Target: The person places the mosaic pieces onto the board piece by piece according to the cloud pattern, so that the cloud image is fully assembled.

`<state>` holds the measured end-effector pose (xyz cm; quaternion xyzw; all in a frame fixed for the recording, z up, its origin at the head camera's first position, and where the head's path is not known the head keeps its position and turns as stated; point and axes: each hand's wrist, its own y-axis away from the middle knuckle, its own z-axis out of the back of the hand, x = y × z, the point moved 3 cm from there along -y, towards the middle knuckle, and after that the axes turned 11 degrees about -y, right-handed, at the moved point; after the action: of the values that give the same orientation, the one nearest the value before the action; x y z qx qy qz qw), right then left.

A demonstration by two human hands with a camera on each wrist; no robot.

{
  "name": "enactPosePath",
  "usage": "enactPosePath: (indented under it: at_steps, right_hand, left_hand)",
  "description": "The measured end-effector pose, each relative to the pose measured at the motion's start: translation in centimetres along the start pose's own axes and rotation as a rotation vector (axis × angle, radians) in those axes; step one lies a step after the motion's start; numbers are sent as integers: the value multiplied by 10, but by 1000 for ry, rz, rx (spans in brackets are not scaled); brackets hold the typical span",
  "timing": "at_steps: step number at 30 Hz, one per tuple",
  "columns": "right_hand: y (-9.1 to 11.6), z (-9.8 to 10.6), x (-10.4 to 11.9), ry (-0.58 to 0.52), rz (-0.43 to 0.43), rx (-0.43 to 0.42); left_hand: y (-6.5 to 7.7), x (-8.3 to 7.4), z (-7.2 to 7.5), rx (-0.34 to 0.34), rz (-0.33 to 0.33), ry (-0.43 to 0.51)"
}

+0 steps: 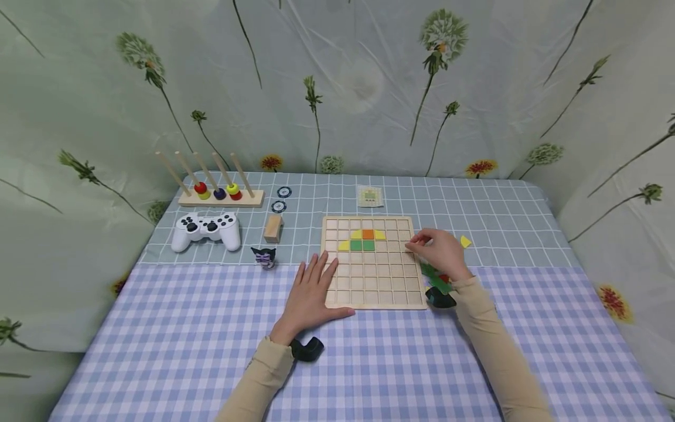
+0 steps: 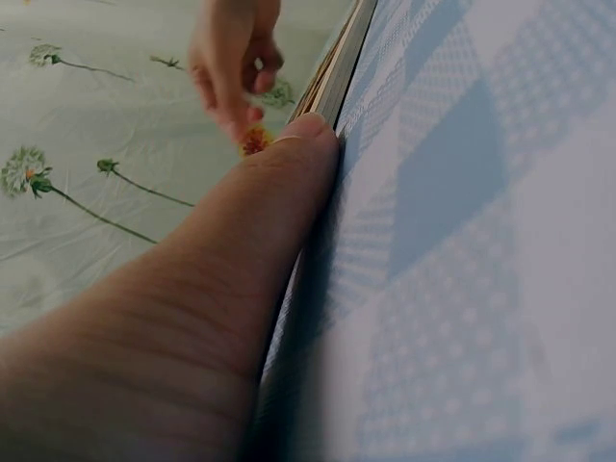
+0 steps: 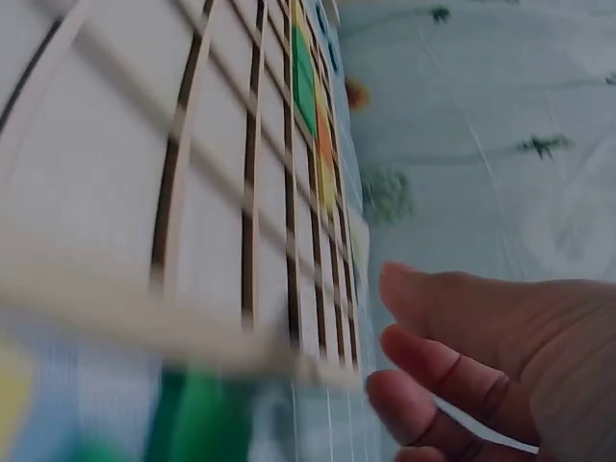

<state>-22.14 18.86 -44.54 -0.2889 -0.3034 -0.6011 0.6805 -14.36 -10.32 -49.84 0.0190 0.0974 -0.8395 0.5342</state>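
My left hand (image 1: pixel 308 296) lies with spread fingers on the lower left corner of a wooden grid board (image 1: pixel 379 284), its thumb along the near edge. Over the board's right edge is my right hand (image 1: pixel 437 251), thumb and fingertips close together. No piece shows at those fingertips, and the right wrist view (image 3: pixel 491 356) hides part of the grip. On the board, green tiles (image 1: pixel 362 245), an orange tile (image 1: pixel 367 234) and yellow pieces (image 1: pixel 344 245) fill some upper squares. Loose green pieces (image 1: pixel 435 275) lie beside the board, partly under the right wrist.
A yellow piece (image 1: pixel 465 241) lies right of the board. Behind the board is a small pattern card (image 1: pixel 370 196). Leftward stand a wooden block (image 1: pixel 273 228), a small figurine (image 1: pixel 265 258), a white game controller (image 1: pixel 207 230), two round chips (image 1: pixel 279 206) and a peg stand (image 1: pixel 221 201).
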Motion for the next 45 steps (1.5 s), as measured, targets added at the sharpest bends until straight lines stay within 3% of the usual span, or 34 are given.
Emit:
enactPosePath:
  at_steps: [7,17,28,33,45]
  right_hand:
    - [15,27,-22,81,-114,28]
    - [19,32,-39,169,-236,2]
    - [18,31,-42,77,-186,-54]
    - [17,28,-31,64,-110,-101]
    - [0,-9,4,-91,48,-48]
  left_hand:
    - [1,2,1,8,4,-1]
    - [0,2,1,16,4,-8]
    - [-1,0,1,20,-3,-11]
    - [0,0,2,19,0,-9]
    - [0,-1,1,4,-5,0]
